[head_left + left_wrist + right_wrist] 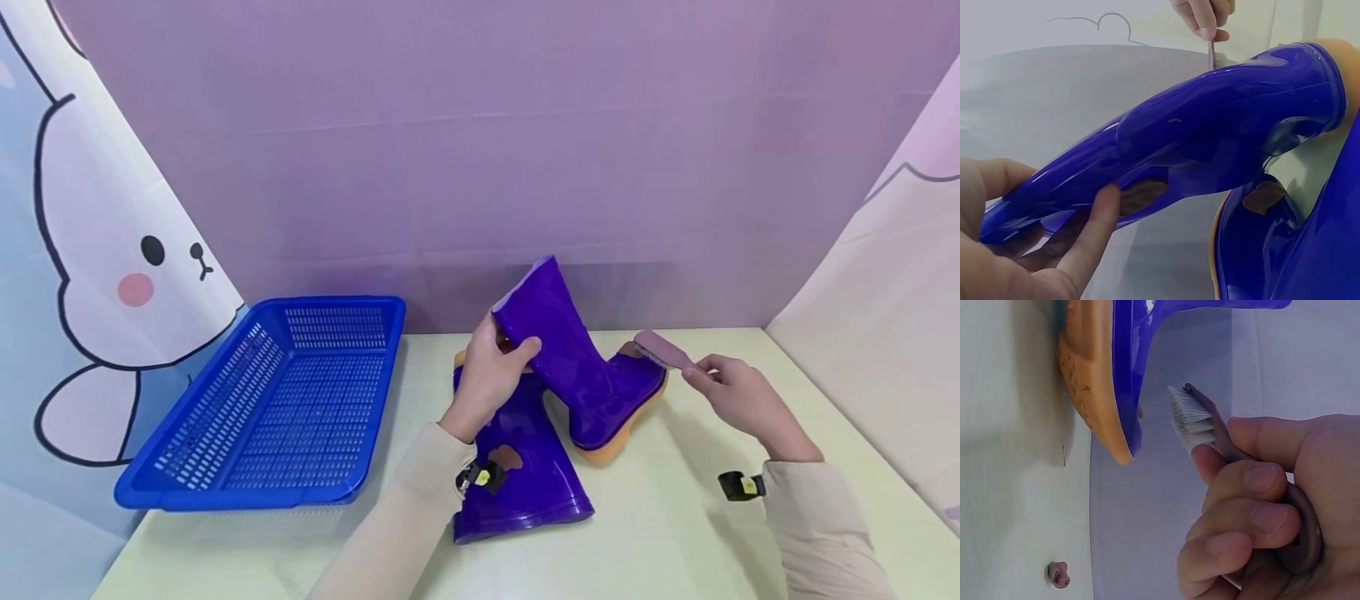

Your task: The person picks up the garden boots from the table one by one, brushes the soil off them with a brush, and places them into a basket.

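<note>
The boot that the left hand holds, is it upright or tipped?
Tipped. In the head view, the left hand holds the boot at a slant, with its open top leaning to the left.

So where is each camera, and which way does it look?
Head: on the head, looking forward and down at a basket, the gripped boot and another boot; left hand, right hand and sleeves show.
Left wrist: on that wrist, facing the gripped boot; left fingers show close, right hand beyond.
Right wrist: on that wrist, facing the brush and that boot's orange sole; right fingers show.
Shared: head and right wrist show the brush.
</note>
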Tool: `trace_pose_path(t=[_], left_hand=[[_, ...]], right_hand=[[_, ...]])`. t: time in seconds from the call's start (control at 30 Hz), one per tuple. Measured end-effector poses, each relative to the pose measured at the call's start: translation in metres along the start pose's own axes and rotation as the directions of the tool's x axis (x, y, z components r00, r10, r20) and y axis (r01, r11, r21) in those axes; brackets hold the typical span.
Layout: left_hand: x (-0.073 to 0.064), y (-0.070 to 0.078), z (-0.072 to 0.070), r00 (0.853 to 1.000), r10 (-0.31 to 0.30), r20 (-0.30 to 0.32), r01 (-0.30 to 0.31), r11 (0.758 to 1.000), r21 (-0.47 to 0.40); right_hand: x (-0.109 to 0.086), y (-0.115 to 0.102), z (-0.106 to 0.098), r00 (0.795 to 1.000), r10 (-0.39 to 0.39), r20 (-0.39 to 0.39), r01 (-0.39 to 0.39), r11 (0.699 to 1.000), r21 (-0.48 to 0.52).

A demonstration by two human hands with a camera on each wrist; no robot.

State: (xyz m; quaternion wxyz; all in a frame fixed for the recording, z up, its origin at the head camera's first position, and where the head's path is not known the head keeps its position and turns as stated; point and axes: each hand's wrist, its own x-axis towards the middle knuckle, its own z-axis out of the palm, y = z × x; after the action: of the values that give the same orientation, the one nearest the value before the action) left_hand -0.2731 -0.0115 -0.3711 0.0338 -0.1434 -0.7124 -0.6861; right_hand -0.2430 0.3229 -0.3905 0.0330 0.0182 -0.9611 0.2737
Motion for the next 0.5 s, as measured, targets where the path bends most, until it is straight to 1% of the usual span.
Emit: trace_pose_path(t=[0.17,0.3,0.37,0.5], left_hand=[[-0.004,0.003,0.005,0.999,0.035,0.017,-0.035,0.999,0.007],[-0.008,0.002,0.01,0.998,0.069,0.013,-0.07,0.994,0.089],[-0.011,0.001,0.015,0.997,0.072,0.016,-0.074,0.986,0.149],[-0.019,0.001,0.027,0.999,0.02,0.04,-0.031,0.96,0.278]], right_hand=[[-0.004,0.002,-0.006,1.0,0.007,-0.01,-0.007,1.0,-0.001],[-0.006,0.003,-0.012,1.0,0.018,-0.016,-0.018,1.0,0.005],[-0.006,0.004,-0.015,1.0,0.023,-0.021,-0.023,1.0,0.005],[-0.007,0.005,-0.018,0.999,0.025,-0.032,-0.025,1.0,0.006]])
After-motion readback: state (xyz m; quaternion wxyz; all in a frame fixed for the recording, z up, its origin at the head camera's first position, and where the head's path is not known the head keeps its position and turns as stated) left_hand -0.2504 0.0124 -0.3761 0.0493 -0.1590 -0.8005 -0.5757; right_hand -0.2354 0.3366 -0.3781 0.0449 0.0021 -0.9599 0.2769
